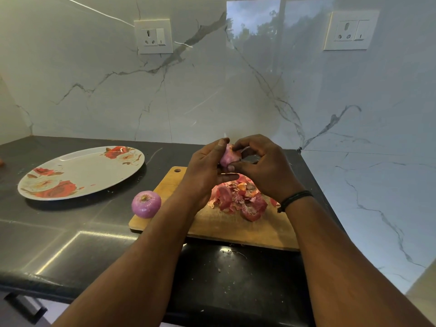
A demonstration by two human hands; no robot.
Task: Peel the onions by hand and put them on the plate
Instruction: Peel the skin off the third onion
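Both my hands hold one pale pink onion [227,157] in the air above the wooden cutting board [236,228]. My left hand [204,171] cups it from the left, thumb over its top. My right hand [264,168] pinches at its right side with the fingertips. A second purple onion [146,204], root end up, rests at the board's left corner. A heap of red onion skins [243,199] lies on the board under my hands. The oval white plate [70,161] with red flowers sits to the left on the dark counter, with nothing on it.
The black counter [70,244] meets a white marble wall behind and on the right. Two wall sockets [153,36] [351,30] are high on the back wall. A drawer handle [23,308] shows below the counter's front edge.
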